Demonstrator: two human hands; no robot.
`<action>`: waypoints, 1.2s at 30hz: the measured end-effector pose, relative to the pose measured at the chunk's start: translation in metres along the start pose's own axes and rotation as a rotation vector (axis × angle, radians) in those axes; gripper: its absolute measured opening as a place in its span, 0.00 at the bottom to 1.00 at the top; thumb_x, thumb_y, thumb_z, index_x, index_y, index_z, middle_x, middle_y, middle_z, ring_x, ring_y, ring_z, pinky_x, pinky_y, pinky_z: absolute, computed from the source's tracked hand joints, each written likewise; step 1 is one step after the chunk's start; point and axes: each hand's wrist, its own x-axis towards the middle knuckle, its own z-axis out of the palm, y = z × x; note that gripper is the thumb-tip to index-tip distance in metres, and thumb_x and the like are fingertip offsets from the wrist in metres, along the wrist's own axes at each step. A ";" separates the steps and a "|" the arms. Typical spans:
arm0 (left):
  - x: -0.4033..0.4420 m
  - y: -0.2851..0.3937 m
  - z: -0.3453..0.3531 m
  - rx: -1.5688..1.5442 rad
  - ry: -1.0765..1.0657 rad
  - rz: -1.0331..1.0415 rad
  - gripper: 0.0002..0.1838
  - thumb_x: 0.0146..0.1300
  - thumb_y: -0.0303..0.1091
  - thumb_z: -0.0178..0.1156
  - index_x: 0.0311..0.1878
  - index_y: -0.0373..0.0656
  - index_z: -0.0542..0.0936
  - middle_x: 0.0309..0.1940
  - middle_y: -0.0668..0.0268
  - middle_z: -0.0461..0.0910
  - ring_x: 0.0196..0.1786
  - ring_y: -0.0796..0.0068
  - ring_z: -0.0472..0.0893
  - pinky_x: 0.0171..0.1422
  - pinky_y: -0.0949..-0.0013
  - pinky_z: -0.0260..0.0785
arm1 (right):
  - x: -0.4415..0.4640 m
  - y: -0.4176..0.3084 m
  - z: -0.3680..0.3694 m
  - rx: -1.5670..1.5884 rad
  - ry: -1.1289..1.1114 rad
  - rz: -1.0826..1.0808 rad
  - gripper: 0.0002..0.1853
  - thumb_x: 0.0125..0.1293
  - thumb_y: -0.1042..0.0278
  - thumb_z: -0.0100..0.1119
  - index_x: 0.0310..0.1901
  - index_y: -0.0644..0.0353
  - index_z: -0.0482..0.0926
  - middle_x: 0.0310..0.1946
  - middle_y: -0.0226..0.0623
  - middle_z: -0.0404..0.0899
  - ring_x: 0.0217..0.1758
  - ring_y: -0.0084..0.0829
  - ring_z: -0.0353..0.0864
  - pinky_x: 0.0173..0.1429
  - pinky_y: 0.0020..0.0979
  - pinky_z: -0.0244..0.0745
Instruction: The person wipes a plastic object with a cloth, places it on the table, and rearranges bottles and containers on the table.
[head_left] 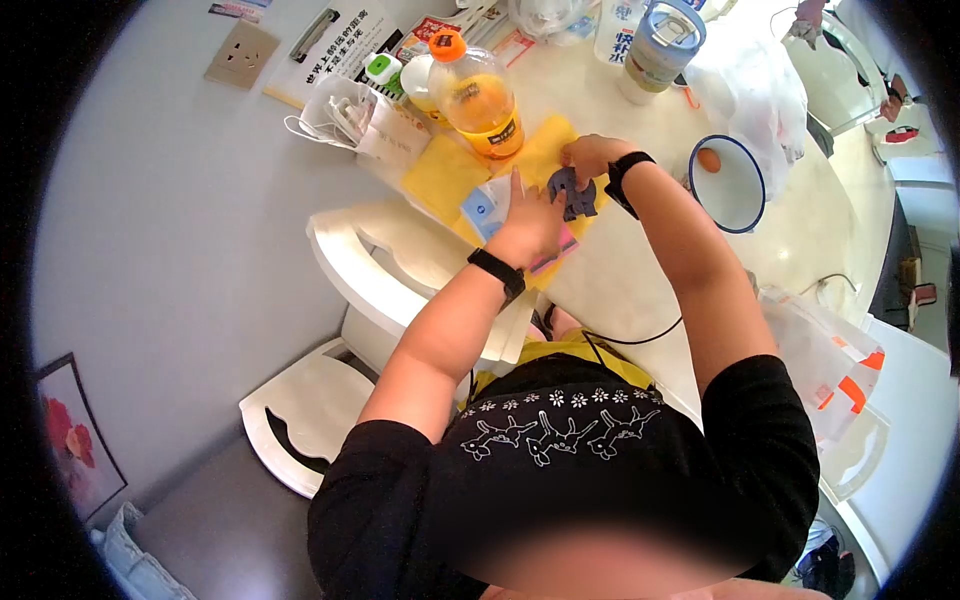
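Note:
My left hand (530, 225) lies over a white and light-blue packet (484, 210), its index finger stretched out and its other fingertips at the edge of a dark grey, irregularly shaped flat piece (572, 196). With fingers bent down, my right hand (592, 157) grips the upper part of that grey piece. Its exact kind cannot be made out. Under both hands spreads a yellow sheet (432, 178), either cloth or paper. A pink item (556, 252) shows partly from beneath my left hand. Just beyond stands a bottle of orange drink (482, 112) with an orange cap.
A blue-rimmed white bowl (748, 190) holding an egg (709, 160) sits right of my right forearm. Farther back are a lidded cup (660, 50) and a white plastic bag (745, 90). A paper bag (385, 130) stands by the wall. White chairs (335, 245) border the table (620, 275).

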 end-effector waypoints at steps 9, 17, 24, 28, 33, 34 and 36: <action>0.000 0.006 0.019 0.046 0.087 -0.017 0.48 0.41 0.38 0.72 0.70 0.36 0.65 0.58 0.53 0.75 0.66 0.53 0.69 0.74 0.26 0.29 | -0.053 -0.032 0.063 0.294 0.582 0.083 0.56 0.40 0.53 0.77 0.71 0.59 0.58 0.66 0.63 0.61 0.70 0.58 0.61 0.72 0.43 0.61; -0.003 -0.014 -0.032 -0.330 0.159 -0.053 0.37 0.53 0.46 0.67 0.66 0.43 0.70 0.59 0.57 0.74 0.67 0.56 0.67 0.72 0.26 0.38 | -0.061 -0.043 0.134 0.464 0.937 0.343 0.63 0.40 0.57 0.81 0.73 0.68 0.48 0.67 0.67 0.58 0.71 0.56 0.61 0.71 0.42 0.62; 0.001 -0.060 -0.033 -0.479 -0.073 -0.466 0.33 0.58 0.52 0.64 0.63 0.43 0.73 0.60 0.55 0.76 0.64 0.55 0.73 0.64 0.49 0.67 | -0.052 -0.005 0.158 1.491 0.763 0.276 0.26 0.63 0.69 0.63 0.58 0.72 0.65 0.40 0.41 0.78 0.35 0.24 0.78 0.38 0.23 0.74; 0.010 -0.076 -0.009 -0.712 -0.152 -0.419 0.31 0.58 0.57 0.61 0.58 0.45 0.78 0.58 0.56 0.78 0.58 0.53 0.78 0.61 0.58 0.71 | -0.065 -0.023 0.142 1.542 0.433 0.232 0.13 0.63 0.63 0.62 0.37 0.66 0.75 0.26 0.34 0.79 0.27 0.23 0.78 0.34 0.25 0.76; 0.021 -0.081 0.012 -0.650 -0.088 -0.421 0.32 0.58 0.59 0.61 0.57 0.44 0.79 0.55 0.54 0.80 0.55 0.53 0.80 0.59 0.60 0.72 | -0.071 -0.042 0.136 1.520 0.396 0.278 0.17 0.62 0.58 0.65 0.37 0.67 0.75 0.28 0.36 0.79 0.30 0.26 0.82 0.39 0.26 0.80; 0.023 -0.082 0.013 -0.645 -0.125 -0.430 0.32 0.58 0.60 0.61 0.57 0.44 0.79 0.55 0.53 0.80 0.55 0.53 0.80 0.58 0.60 0.72 | -0.068 -0.039 0.139 1.548 0.392 0.273 0.17 0.63 0.59 0.64 0.37 0.66 0.75 0.28 0.36 0.79 0.30 0.27 0.82 0.39 0.27 0.80; 0.023 -0.082 0.016 -0.633 -0.110 -0.441 0.33 0.58 0.60 0.61 0.57 0.44 0.79 0.54 0.52 0.80 0.54 0.53 0.80 0.58 0.59 0.72 | -0.064 -0.035 0.148 1.578 0.392 0.267 0.16 0.64 0.59 0.64 0.37 0.66 0.75 0.28 0.36 0.79 0.31 0.27 0.82 0.39 0.27 0.80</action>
